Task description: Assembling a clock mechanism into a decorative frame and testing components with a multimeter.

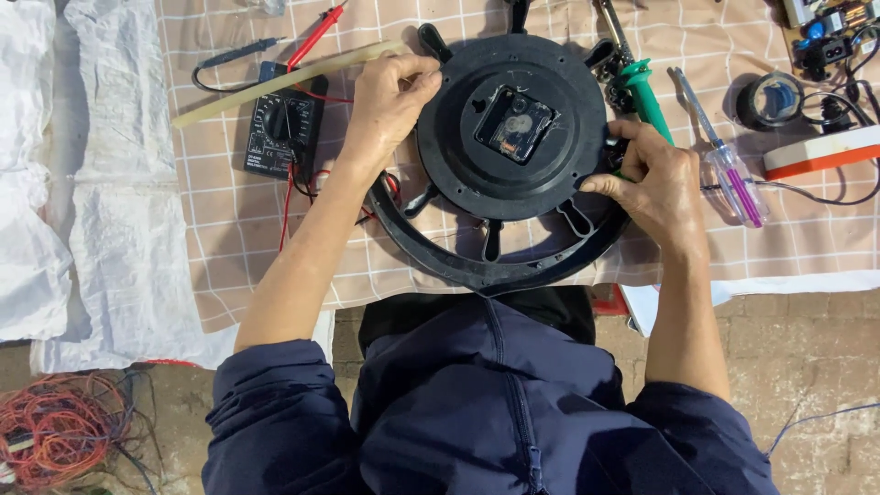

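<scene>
**Presently: both hands gripping the back of a black wheel-shaped wall clock**

Presently the left hand (390, 96) is closed on the upper left edge of the clock back (513, 128), fingers curled over the rim and thumb pressed to it. The right hand (653, 183) is closed on the right edge, fingertips tucked in at the rim; what they pinch there, if anything beyond the rim, cannot be told. Neither hand is spread flat.

The clock back lies face down on the checked cloth (238, 211), directly in front of the person. Its square movement module (515, 124) sits exposed at the centre. The outer ring with spokes (486, 266) shows below the round back and appears offset from it, overhanging the near edge of the cloth.

Assessment of handling: the grip is on opposite sides, which is sound for keeping the disc level. Pressure is best kept on the rim and off the movement module. The spokes look thin, so force is better applied evenly rather than by twisting one side.

Surroundings: a black multimeter (284, 133) with a red probe (316, 35) lies left of the left hand, a pale stick (284, 71) across it. A green-handled tool (646, 96) lies just behind the right hand, a clear-handled screwdriver (729, 160) beside it, and a tape roll (770, 99) further right. Tangled orange wire (55, 426) lies on the floor at lower left.
</scene>
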